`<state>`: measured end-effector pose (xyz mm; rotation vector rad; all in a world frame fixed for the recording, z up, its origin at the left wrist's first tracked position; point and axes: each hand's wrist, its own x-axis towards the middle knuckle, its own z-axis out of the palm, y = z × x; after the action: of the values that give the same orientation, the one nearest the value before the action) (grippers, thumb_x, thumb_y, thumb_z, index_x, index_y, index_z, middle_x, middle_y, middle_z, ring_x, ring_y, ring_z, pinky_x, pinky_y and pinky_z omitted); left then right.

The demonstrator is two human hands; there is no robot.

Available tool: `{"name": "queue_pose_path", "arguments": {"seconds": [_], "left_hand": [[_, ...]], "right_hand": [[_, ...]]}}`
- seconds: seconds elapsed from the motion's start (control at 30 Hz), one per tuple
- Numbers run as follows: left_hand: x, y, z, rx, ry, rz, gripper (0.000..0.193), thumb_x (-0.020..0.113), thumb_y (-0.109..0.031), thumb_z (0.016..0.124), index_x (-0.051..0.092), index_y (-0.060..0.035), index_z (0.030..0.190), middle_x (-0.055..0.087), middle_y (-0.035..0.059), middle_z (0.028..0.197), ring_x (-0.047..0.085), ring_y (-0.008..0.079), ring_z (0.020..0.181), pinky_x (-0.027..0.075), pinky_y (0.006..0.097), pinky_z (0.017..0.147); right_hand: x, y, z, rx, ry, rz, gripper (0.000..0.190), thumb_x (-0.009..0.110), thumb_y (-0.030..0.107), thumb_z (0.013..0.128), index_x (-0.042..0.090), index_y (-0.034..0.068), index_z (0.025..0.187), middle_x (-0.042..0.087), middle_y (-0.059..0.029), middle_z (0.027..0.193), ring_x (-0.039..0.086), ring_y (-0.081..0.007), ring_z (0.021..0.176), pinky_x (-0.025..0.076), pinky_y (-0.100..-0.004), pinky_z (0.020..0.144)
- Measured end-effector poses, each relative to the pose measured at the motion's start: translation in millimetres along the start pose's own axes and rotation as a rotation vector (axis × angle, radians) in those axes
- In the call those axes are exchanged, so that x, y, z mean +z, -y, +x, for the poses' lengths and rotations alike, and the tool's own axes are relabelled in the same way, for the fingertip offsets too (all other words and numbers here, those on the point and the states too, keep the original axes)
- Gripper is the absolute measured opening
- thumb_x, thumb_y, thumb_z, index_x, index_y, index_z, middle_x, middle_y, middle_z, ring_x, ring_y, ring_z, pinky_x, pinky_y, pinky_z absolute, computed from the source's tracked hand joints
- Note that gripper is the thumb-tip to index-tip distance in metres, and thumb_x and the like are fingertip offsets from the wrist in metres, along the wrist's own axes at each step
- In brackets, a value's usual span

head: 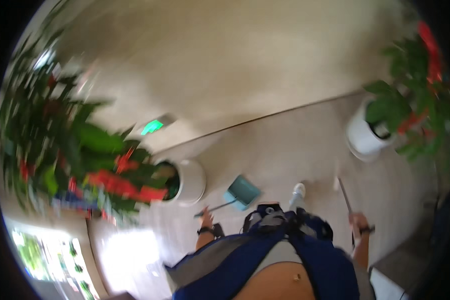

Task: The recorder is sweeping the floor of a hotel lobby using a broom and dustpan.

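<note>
My left hand is closed around the dark handle of a long-handled dustpan. The dustpan's teal pan is at floor level ahead of me, left of my white shoe. Out to the right, my right hand grips a thin stick that slants down to the floor. A pale, blurred part shows at its far end; I cannot tell whether it is a broom head.
A white pot with a leafy, red-ribboned plant stands left. Another white pot is at the right, near the beige wall. A green-lit sign sits low on that wall. Bright light falls on the floor at lower left.
</note>
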<state>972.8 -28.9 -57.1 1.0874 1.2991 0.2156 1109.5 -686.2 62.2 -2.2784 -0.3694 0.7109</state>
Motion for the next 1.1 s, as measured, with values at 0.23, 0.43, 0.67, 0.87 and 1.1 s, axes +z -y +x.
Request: {"name": "queue_pose_path", "arguments": {"seconds": [0.23,0.43,0.67,0.87,1.1], "left_hand": [[82,-12,-25,-0.390,-0.024,0.349,0.036,0.056,-0.033,0.066,0.044,-0.0139,0.093,0.042,0.0073,0.092,0.045,0.0206,0.075,0.041,0.0305,0.056],[233,-34,-22,-0.200,0.472,1.197,0.030,0.059,-0.024,0.060,0.046,-0.0091,0.083,0.045,0.0091,0.080,0.046,0.0223,0.067,0.039,0.0316,0.055],[496,-180,63,0.547,0.511,1.473,0.023,0.062,-0.012,0.054,0.048,-0.0035,0.070,0.049,0.0111,0.066,0.046,0.0243,0.058,0.037,0.0330,0.053],[769,-368,-19,1.362,0.602,0.997,0.044,0.059,-0.002,0.061,0.043,-0.0025,0.102,0.044,0.0086,0.074,0.043,0.0210,0.073,0.037,0.0309,0.064],[900,-462,-163,2.409,0.414,0.325,0.036,0.050,-0.003,0.069,0.036,-0.0042,0.102,0.031,0.0214,0.111,0.026,0.0367,0.108,0.022,0.0518,0.089]], "right_hand": [[-132,-32,208,0.462,-0.077,1.140,0.025,0.050,0.019,0.071,0.046,0.005,0.049,0.046,-0.0044,0.045,0.042,-0.0132,0.037,0.034,-0.0263,0.036],[-188,-41,363,0.581,-0.324,1.023,0.016,0.051,0.012,0.066,0.049,-0.003,0.060,0.047,-0.0082,0.049,0.049,-0.0177,0.041,0.038,-0.0282,0.034],[-250,-19,497,0.665,-0.550,1.192,0.011,0.052,0.008,0.062,0.046,0.001,0.056,0.047,-0.0086,0.047,0.047,-0.0183,0.039,0.038,-0.0288,0.034],[-308,-116,566,0.390,-0.614,1.335,0.013,0.048,0.012,0.068,0.049,0.004,0.058,0.047,-0.0080,0.049,0.048,-0.0176,0.041,0.037,-0.0283,0.035],[-402,-219,640,0.268,-0.996,1.826,0.015,0.050,0.014,0.068,0.051,0.004,0.057,0.051,-0.0075,0.053,0.051,-0.0214,0.047,0.044,-0.0329,0.047]]}}
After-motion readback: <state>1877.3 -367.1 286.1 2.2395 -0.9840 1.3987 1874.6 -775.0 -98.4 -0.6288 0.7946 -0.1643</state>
